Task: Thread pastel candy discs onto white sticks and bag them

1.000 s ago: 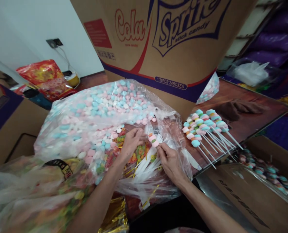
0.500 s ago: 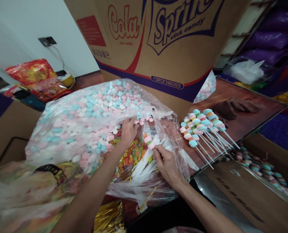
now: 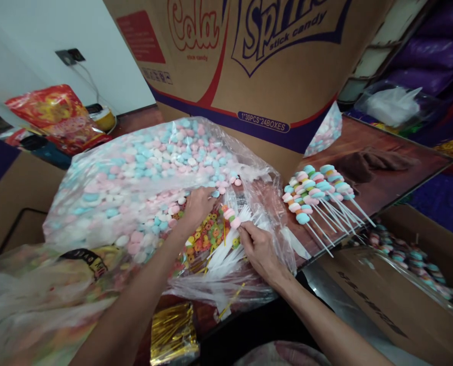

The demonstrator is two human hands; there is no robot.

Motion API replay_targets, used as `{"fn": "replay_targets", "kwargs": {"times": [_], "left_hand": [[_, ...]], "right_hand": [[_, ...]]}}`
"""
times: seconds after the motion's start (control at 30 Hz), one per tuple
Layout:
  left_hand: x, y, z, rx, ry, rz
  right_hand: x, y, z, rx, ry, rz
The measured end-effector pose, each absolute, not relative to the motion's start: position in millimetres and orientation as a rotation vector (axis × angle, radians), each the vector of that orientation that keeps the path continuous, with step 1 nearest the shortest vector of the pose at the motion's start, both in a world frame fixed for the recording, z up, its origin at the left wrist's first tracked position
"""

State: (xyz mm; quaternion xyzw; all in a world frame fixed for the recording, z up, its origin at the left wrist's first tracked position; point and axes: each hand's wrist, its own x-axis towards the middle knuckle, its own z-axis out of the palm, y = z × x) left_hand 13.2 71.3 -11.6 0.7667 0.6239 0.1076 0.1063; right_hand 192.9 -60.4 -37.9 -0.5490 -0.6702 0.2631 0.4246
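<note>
My right hand (image 3: 257,247) pinches a white stick with a few candy pieces (image 3: 230,217) threaded on its tip. My left hand (image 3: 198,205) reaches into the mouth of a big clear bag (image 3: 134,173) of pink, blue and white candies, its fingers curled among loose pieces; what they hold is hidden. Small colourful ring candies (image 3: 203,236) lie just below that hand. A bundle of bare white sticks (image 3: 226,254) rests under my right hand.
Finished candy skewers (image 3: 318,195) lie in a pile on the brown table (image 3: 382,168) to the right. A large "Cola Sprite stick candy" carton (image 3: 257,66) stands behind. A box with more skewers (image 3: 409,259) sits lower right. Gold twist ties (image 3: 171,333) lie near the front edge.
My left hand left the stick's tip and moved up and left into the candy bag's opening. My right hand kept hold of the stick, shifting slightly left.
</note>
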Motion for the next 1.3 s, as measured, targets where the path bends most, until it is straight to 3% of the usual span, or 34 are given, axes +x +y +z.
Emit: {"fn": "replay_targets", "kwargs": {"times": [0.27, 0.47, 0.73, 0.97, 1.3], "left_hand": [[-7, 57, -21, 2.319, 1.718, 0.45], [-3, 56, -20, 1.993, 1.727, 0.731], [1, 59, -18, 2.068, 1.856, 0.659], [2, 69, -23, 1.878, 1.69, 0.82], [15, 85, -23, 1.83, 1.604, 0.63]], "right_hand": [[193, -60, -40, -1.382, -1.684, 0.668], [193, -60, -41, -1.381, -1.679, 0.655], [193, -61, -42, -1.382, -1.678, 0.672], [193, -60, -40, -1.396, -1.691, 0.66], [193, -60, -42, -1.391, -1.7, 0.66]]}}
